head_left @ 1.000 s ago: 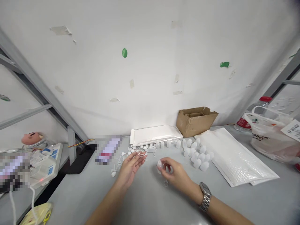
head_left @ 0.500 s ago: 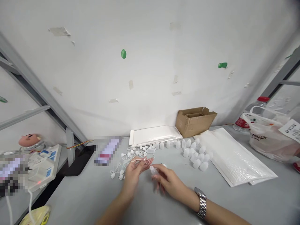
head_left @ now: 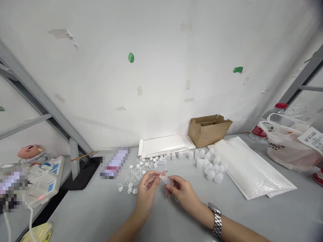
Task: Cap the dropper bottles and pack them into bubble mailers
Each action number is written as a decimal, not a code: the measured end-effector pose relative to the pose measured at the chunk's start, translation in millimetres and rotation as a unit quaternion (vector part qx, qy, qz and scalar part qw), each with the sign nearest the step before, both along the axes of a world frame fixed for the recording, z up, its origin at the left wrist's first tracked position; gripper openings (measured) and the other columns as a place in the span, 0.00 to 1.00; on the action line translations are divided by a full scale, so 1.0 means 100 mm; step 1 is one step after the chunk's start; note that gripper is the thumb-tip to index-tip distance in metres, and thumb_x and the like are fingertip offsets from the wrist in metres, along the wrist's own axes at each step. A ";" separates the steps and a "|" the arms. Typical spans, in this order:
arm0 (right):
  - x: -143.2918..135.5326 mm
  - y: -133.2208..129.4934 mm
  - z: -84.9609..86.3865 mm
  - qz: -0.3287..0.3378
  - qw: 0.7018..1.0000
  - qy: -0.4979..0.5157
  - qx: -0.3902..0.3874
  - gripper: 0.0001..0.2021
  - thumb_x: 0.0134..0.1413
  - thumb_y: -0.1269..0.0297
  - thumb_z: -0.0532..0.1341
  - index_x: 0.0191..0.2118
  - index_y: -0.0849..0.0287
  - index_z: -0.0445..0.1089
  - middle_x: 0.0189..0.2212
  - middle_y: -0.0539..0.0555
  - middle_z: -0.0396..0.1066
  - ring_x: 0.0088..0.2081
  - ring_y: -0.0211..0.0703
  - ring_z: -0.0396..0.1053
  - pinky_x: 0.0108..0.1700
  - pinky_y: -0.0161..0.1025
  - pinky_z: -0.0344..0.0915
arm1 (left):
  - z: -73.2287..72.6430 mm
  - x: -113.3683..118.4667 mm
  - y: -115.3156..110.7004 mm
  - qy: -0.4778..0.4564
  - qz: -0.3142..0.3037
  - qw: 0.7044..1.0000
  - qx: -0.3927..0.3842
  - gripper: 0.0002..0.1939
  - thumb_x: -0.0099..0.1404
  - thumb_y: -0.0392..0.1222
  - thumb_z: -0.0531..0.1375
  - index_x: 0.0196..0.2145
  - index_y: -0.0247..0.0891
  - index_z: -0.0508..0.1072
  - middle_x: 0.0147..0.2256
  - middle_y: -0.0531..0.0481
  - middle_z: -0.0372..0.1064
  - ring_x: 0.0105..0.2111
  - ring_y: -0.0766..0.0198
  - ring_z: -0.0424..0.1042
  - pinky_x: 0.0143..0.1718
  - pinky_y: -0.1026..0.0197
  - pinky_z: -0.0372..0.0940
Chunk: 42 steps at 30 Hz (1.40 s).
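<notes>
My left hand (head_left: 148, 186) pinches a thin white cord (head_left: 149, 182), which loops back over the palm. The fingers of my right hand (head_left: 180, 188) are closed on a small translucent white cap (head_left: 167, 181). Both sets of fingertips meet at the cap's left end, hiding whether cord and cap are joined. Just beyond my left hand lies a loose cluster of white cords with small white end pieces (head_left: 137, 171). Several more translucent white caps (head_left: 210, 175) stand on the grey table to the right.
A padded white mailer (head_left: 164, 145) and an open cardboard box (head_left: 209, 132) rest against the wall. More white mailers (head_left: 254, 171) lie at right, near a plastic bag (head_left: 285, 148) and a red-capped bottle (head_left: 259, 131). A phone (head_left: 116, 163) lies at left on the grey table (head_left: 96, 215).
My hands have come together, bringing the cap in my right hand against the left fingertips. The cord's ring, visible earlier at my left fingers, is now hidden. The view has shifted slightly.
</notes>
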State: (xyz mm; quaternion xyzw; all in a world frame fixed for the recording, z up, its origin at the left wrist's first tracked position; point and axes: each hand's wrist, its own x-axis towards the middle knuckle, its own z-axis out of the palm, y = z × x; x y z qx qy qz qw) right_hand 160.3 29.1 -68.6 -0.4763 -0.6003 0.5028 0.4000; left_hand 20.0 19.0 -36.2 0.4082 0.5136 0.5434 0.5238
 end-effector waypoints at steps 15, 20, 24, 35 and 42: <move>0.06 -0.10 -0.06 -0.062 0.854 -0.249 0.453 0.09 0.61 0.68 0.50 0.43 0.63 0.63 0.26 0.57 0.71 0.26 0.44 0.69 0.29 0.39 0.68 | -0.09 0.07 0.00 -0.256 -0.015 0.964 -0.074 0.13 0.49 0.38 0.68 0.34 0.37 0.73 0.35 0.48 0.75 0.42 0.61 0.72 0.49 0.59 0.62; 0.07 -0.10 -0.02 -0.070 0.789 -0.309 0.525 0.11 0.60 0.72 0.51 0.48 0.67 0.61 0.27 0.60 0.73 0.29 0.47 0.71 0.29 0.40 0.69 | -0.11 0.10 -0.02 -0.236 -0.016 0.970 -0.058 0.14 0.47 0.38 0.69 0.33 0.37 0.74 0.34 0.49 0.75 0.40 0.62 0.71 0.46 0.61 0.62; 0.08 -0.11 -0.02 -0.059 0.774 -0.333 0.535 0.12 0.60 0.74 0.50 0.47 0.68 0.64 0.26 0.60 0.72 0.27 0.47 0.69 0.26 0.40 0.68 | -0.12 0.12 -0.04 -0.199 -0.030 0.979 -0.045 0.14 0.47 0.39 0.68 0.34 0.37 0.73 0.35 0.48 0.75 0.40 0.61 0.71 0.47 0.59 0.60; 0.10 -0.01 0.05 0.036 0.972 -0.080 0.218 0.14 0.56 0.62 0.58 0.46 0.60 0.70 0.29 0.54 0.71 0.30 0.41 0.67 0.34 0.36 0.65 | -0.08 0.05 -0.02 -0.165 -0.002 0.986 -0.033 0.15 0.47 0.41 0.68 0.34 0.37 0.73 0.30 0.50 0.75 0.34 0.64 0.72 0.40 0.62 0.62; 0.11 -0.04 0.16 0.090 0.986 0.139 -0.006 0.10 0.51 0.62 0.63 0.23 0.61 0.72 0.18 0.47 0.63 0.23 0.35 0.58 0.27 0.34 0.54 | -0.11 0.10 -0.05 -0.171 -0.059 0.984 0.000 0.12 0.53 0.43 0.65 0.36 0.39 0.73 0.32 0.52 0.72 0.33 0.66 0.69 0.37 0.63 0.62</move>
